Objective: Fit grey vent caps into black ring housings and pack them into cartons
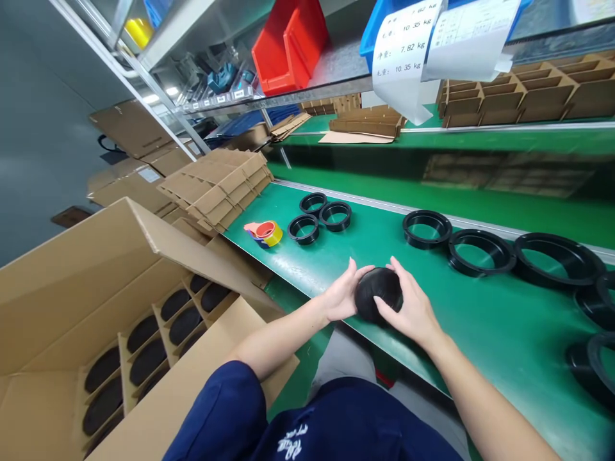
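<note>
Far to the left of my left hand point(342, 296), below the edge of the surface point(336, 256), stands the open carton point(72, 282), its cardboard dividers holding dark round pieces on edge. Beyond that hand, up and left, lies a roll of tape point(264, 233) in its holder, and past it three small black rings point(319, 219) sit close together.

My left hand cups the left side of a black round part point(378, 293), thumb over its top. My right hand point(408, 307) wraps the right side, fingers spread across its face, so both hands grip it between them just above the near edge of the surface. To the right of my right hand a row of larger black rings point(480, 251) runs along the surface.

I judge the risk to lie in where I hold the part: it hangs right at the surface's edge, so a slack grip could let it fall to the floor between me and the carton.

My fingers hide much of the part; I cannot tell whether it is one piece or two pressed together. The rings at far right are cut off by the frame, and the pieces in the carton show only as dark ovals.
</note>
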Action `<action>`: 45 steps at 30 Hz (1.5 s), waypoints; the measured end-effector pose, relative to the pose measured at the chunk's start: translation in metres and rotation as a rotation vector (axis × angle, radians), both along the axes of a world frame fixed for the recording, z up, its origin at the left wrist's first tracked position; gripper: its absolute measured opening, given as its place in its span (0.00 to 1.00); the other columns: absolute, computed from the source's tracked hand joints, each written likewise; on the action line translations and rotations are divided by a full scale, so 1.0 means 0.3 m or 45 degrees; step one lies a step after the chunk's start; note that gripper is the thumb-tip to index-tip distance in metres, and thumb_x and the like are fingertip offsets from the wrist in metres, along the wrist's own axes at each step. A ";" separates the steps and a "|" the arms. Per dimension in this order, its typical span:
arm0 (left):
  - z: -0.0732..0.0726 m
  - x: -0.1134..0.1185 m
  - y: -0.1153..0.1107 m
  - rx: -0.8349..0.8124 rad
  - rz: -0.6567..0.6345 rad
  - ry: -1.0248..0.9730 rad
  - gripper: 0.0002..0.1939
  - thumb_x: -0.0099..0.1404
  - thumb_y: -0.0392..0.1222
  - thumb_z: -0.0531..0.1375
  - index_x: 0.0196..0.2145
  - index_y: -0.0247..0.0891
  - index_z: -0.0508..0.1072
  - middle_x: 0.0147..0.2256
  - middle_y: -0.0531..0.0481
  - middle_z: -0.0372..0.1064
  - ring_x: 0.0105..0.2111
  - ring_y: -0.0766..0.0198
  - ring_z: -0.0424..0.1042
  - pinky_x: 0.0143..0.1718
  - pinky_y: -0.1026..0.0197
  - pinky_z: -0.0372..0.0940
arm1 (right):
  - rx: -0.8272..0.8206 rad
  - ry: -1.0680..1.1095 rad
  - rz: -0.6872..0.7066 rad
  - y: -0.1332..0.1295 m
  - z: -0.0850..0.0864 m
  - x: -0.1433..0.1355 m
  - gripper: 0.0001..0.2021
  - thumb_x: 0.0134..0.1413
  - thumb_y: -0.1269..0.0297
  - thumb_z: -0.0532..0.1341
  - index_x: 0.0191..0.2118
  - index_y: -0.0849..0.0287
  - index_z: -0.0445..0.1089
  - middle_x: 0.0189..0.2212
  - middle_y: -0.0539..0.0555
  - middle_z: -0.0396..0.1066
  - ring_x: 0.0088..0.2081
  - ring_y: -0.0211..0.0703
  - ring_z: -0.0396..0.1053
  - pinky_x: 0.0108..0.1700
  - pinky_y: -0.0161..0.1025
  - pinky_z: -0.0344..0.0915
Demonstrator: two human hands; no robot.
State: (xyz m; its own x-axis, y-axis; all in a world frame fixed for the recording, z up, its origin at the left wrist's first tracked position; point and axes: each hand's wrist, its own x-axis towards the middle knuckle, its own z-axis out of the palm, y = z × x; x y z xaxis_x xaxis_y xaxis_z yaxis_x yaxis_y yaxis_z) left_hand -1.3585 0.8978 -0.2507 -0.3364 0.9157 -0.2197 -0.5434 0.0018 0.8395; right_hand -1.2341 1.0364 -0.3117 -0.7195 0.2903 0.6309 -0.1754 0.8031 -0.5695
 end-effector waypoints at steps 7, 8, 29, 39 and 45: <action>-0.026 0.096 0.074 0.039 0.015 0.003 0.27 0.72 0.62 0.57 0.59 0.44 0.72 0.56 0.43 0.74 0.61 0.49 0.70 0.66 0.48 0.61 | 0.069 -0.274 0.145 0.019 -0.019 0.003 0.55 0.55 0.43 0.66 0.77 0.47 0.31 0.76 0.62 0.33 0.74 0.68 0.40 0.68 0.69 0.55; -0.026 0.104 0.079 0.043 0.023 0.001 0.26 0.72 0.60 0.58 0.60 0.43 0.72 0.56 0.42 0.74 0.60 0.49 0.70 0.66 0.48 0.62 | 0.063 -0.289 0.157 0.019 -0.015 0.007 0.56 0.54 0.45 0.67 0.77 0.46 0.32 0.75 0.61 0.34 0.74 0.67 0.40 0.68 0.68 0.55; 0.153 -0.440 -0.190 -0.310 1.175 0.520 0.14 0.63 0.29 0.67 0.46 0.31 0.74 0.26 0.52 0.69 0.21 0.71 0.68 0.26 0.67 0.69 | -0.077 -0.158 -0.179 0.087 0.020 0.010 0.45 0.56 0.44 0.64 0.74 0.53 0.51 0.70 0.63 0.53 0.70 0.64 0.51 0.68 0.65 0.58; -0.085 0.024 0.023 -0.136 0.395 0.470 0.26 0.57 0.43 0.73 0.52 0.39 0.75 0.46 0.47 0.76 0.25 0.69 0.74 0.29 0.63 0.75 | 0.415 -0.209 -0.366 0.043 0.124 0.095 0.50 0.54 0.41 0.64 0.75 0.60 0.48 0.73 0.66 0.44 0.71 0.68 0.47 0.66 0.63 0.57; -0.098 0.141 0.136 -0.106 0.293 0.315 0.17 0.71 0.42 0.61 0.56 0.40 0.74 0.45 0.44 0.77 0.32 0.65 0.76 0.34 0.59 0.78 | 0.571 -0.517 -0.504 0.066 0.151 0.124 0.47 0.58 0.37 0.62 0.73 0.64 0.53 0.72 0.69 0.48 0.69 0.68 0.49 0.66 0.62 0.55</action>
